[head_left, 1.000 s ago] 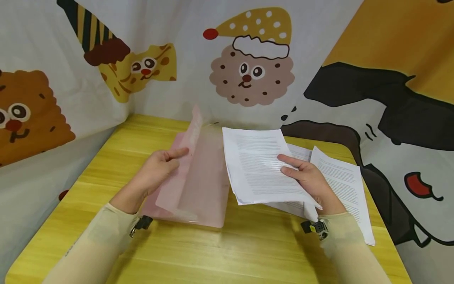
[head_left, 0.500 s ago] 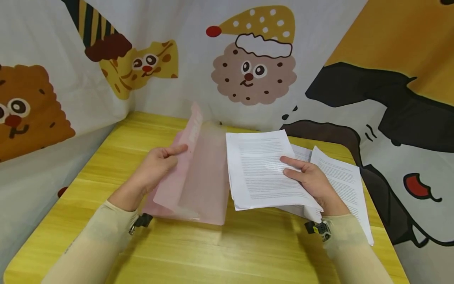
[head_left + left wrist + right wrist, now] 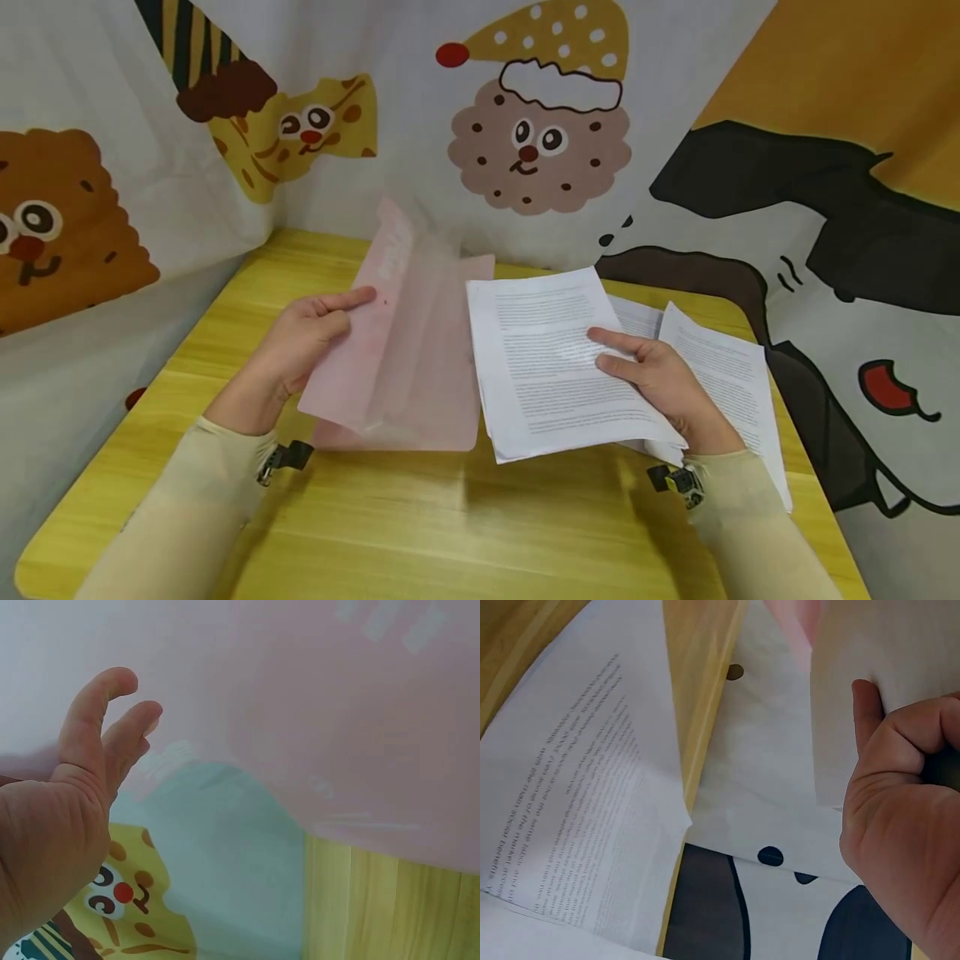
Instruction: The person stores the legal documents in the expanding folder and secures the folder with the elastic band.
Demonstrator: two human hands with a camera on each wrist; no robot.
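Compared with half a second ago, the left hand (image 3: 303, 329) has drawn the front cover of the translucent pink plastic folder (image 3: 345, 367) further left, and the folder's far right corner now shows. Its grip pinches that cover. The right hand (image 3: 663, 379) pinches a white printed paper stack (image 3: 547, 367), now slightly nearer the person, by the folder's right edge. Loose white printed sheets (image 3: 723, 387) lie partly behind it. White cartoon-printed cloth (image 3: 408, 92) borders the yellow wooden surface (image 3: 480, 533), whose near part extends between the forearms.
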